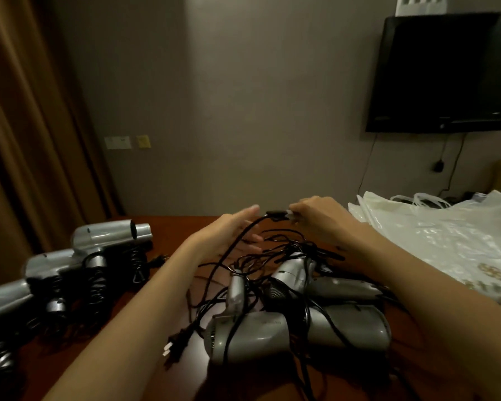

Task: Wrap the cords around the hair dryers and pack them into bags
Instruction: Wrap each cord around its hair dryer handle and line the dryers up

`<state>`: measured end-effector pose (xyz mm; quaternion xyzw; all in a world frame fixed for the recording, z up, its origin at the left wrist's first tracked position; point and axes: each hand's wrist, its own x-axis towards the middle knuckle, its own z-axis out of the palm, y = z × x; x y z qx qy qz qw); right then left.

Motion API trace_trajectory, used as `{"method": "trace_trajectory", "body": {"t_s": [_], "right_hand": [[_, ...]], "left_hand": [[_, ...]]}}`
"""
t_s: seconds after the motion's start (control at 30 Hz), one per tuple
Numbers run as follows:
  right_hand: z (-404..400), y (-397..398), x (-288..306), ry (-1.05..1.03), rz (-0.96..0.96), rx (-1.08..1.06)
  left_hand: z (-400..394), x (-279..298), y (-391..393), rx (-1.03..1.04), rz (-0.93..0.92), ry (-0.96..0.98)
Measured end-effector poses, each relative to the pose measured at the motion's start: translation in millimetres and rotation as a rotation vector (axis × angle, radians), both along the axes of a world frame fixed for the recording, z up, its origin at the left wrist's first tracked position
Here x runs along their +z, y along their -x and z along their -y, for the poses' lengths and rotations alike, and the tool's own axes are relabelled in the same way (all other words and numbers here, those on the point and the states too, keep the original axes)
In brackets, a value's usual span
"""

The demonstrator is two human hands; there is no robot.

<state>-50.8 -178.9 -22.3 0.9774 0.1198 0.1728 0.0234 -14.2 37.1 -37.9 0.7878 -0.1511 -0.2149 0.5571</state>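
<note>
Head view, centre frame: right hand (318, 218) fingertips pinch a plug (278, 214) by its pale prong end, raised above the pile. Left hand (237, 233) sits just left of the plug, fingers straight and loosely spread, palm turned inward; the cord (229, 253) runs down past that palm. Cannot tell whether the left fingers touch the cord or only hover beside it.

Cord drops from the plug into a tangle (287, 256) of black cords at lower centre. Under the tangle: several silver dryers (301, 334), unwrapped, heaped on one another. Which dryer owns the held cord is not traceable here. A second plug (175, 341) lies loose on the table (168, 227) at lower left of the pile.

Left edge of frame: a row of wrapped dryers (104, 241), cords coiled round the handles, not yet bagged. Right of frame: white plastic bags (446, 235), lying flat.

Judgement: step in hand is freeing one cord from the knot. To do it well, keep the pinch on the plug body, let the left hand ring the cord and slide down it toward its dryer, lifting crossings off rather than pulling hard. Pulling hard likely tightens the knot or drags neighbouring dryers toward the table edge. Once the cord runs clear, lift that dryer out, then wrap.
</note>
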Motion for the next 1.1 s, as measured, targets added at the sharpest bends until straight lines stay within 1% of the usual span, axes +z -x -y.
{"method": "trace_trajectory", "body": {"t_s": [0.03,0.07,0.1,0.17,0.23,0.3,0.37,0.4,0.47,0.5,0.53,0.63,0.7,0.77,0.8,0.87,0.9,0.97,1.0,1.1], "right_hand": [[-9.4,-1.9,4.9,0.019,-0.009,0.07],[-19.9,-4.1,9.8,0.031,-0.014,0.143],[-30.7,-5.7,14.1,0.046,-0.009,0.208],[-52.2,-6.8,21.2,0.052,0.008,0.323],[-68.0,-3.9,23.8,-0.037,0.036,0.402],[-78.5,-3.7,17.1,-0.175,0.09,0.434],[-85.6,-6.1,9.4,-0.367,0.12,0.373],[-87.5,-6.2,7.1,-0.507,0.077,0.332],[-88.0,-2.3,3.8,-0.82,-0.135,0.293],[-86.6,-0.2,0.9,-0.935,-0.252,0.294],[-86.5,1.0,-5.4,-0.965,-0.355,0.289],[-111.7,5.4,-30.2,-0.774,-0.558,0.299],[-149.2,11.0,-46.8,-0.722,-0.709,0.37],[-191.2,19.0,-58.0,-0.661,-0.804,0.417],[-207.9,21.8,-62.7,-0.607,-0.793,0.45],[-224.1,20.6,-72.9,-0.54,-0.682,0.523],[-226.6,15.9,-73.4,-0.507,-0.635,0.508],[-210.0,-0.6,-72.3,-0.398,-0.568,0.411],[-198.4,-5.8,-66.0,-0.376,-0.518,0.372],[-160.7,-26.5,-48.4,-0.382,-0.341,0.222]], "left_hand": [[-3.5,4.6,3.1,-0.018,-0.121,0.086],[-6.6,8.4,6.0,-0.045,-0.193,0.131],[-8.1,12.4,9.4,-0.067,-0.239,0.165],[-11.7,19.2,16.5,-0.089,-0.276,0.246],[-18.1,25.7,21.9,-0.059,-0.316,0.332],[-28.4,29.3,23.8,-0.004,-0.309,0.385],[-41.4,29.7,22.6,0.02,-0.316,0.462],[-48.8,28.5,21.6,0.029,-0.325,0.505],[-64.7,26.2,20.8,0.069,-0.338,0.573],[-71.7,26.5,22.0,0.091,-0.349,0.609],[-77.5,26.3,23.3,0.108,-0.359,0.645],[-83.5,27.2,28.9,0.119,-0.391,0.748],[-81.4,25.6,30.4,0.089,-0.412,0.807],[-81.2,27.0,32.8,0.063,-0.387,0.845],[-84.0,27.6,33.3,0.065,-0.356,0.851],[-94.5,31.7,33.2,0.096,-0.283,0.839],[-104.8,35.8,32.5,0.11,-0.255,0.812],[-122.9,41.5,33.6,0.124,-0.234,0.733],[-134.0,43.3,35.1,0.132,-0.223,0.682],[-160.2,35.7,41.3,0.198,-0.185,0.527]]}}
